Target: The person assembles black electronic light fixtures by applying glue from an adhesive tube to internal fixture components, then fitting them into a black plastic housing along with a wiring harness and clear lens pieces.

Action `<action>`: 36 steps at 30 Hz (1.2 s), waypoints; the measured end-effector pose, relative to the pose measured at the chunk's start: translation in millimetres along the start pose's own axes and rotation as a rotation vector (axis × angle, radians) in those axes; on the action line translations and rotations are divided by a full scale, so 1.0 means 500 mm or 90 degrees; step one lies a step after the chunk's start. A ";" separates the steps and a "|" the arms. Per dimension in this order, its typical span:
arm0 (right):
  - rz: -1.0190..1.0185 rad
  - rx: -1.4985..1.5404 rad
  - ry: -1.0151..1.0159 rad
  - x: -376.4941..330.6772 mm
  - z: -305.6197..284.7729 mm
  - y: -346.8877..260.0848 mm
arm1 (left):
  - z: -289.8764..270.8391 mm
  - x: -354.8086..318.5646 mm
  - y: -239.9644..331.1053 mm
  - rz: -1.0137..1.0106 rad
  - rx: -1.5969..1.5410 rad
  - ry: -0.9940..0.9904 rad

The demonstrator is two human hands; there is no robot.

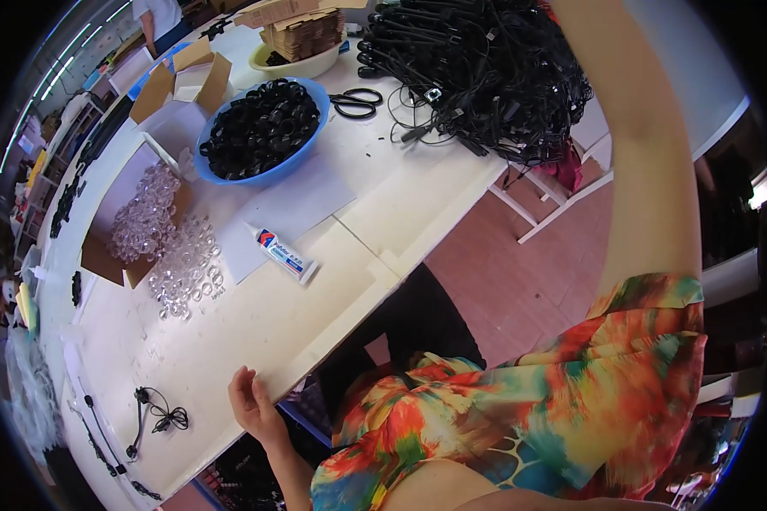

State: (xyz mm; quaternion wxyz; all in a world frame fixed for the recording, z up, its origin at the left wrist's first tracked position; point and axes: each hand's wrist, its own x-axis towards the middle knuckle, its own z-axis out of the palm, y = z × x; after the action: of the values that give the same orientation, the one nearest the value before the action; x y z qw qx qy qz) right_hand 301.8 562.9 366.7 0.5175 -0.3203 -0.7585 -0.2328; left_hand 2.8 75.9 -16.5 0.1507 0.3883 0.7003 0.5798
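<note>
My left hand [256, 410] rests at the table's near edge, palm turned up a little, with its fingers loosely bent, apart and holding nothing. Beside it on the table lie a coiled black cable [169, 417] and a few thin black cabled parts [102, 443]. My right arm [648, 170] stretches up past the top edge of the picture, so the right hand is out of sight. Near that arm is a big heap of black cables [503, 77] with plugs and rod-like ends. A white and blue glue tube [283, 255] lies on a sheet of paper [247, 264] mid-table.
Behind the tube stands a blue bowl [324, 119] of black rings. Clear rings [183, 272] spill from a cardboard box [102, 247]. Black scissors [356, 103] lie beside the bowl. Farther back, a pale basin [322, 66] holds stacked cardboard. A person [158, 21] stands beyond the table.
</note>
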 end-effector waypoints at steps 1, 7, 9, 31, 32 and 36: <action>-0.080 -0.021 0.038 -0.061 0.033 0.000 | 0.001 0.001 0.001 0.000 0.002 0.002; 0.025 -0.162 -0.387 -0.428 0.144 -0.010 | 0.001 0.000 0.005 0.005 0.017 -0.018; 0.058 -0.203 -0.425 -0.474 0.146 -0.010 | 0.003 -0.001 0.004 0.003 0.003 -0.037; 0.022 -0.148 -0.656 -0.561 0.342 -0.168 | 0.003 -0.004 0.007 0.048 0.042 -0.032; 0.115 -0.121 -0.664 -0.583 0.372 -0.168 | 0.001 -0.003 0.006 0.047 0.049 -0.019; 0.225 -0.036 -0.646 -0.581 0.422 -0.182 | -0.002 -0.002 -0.005 0.062 0.030 -0.002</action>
State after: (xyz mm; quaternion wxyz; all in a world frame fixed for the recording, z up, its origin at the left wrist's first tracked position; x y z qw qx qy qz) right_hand 176.7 573.6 18.1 0.1080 -0.5292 -0.8413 0.0215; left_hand 2.1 74.5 -19.0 0.1142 0.4266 0.6937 0.5689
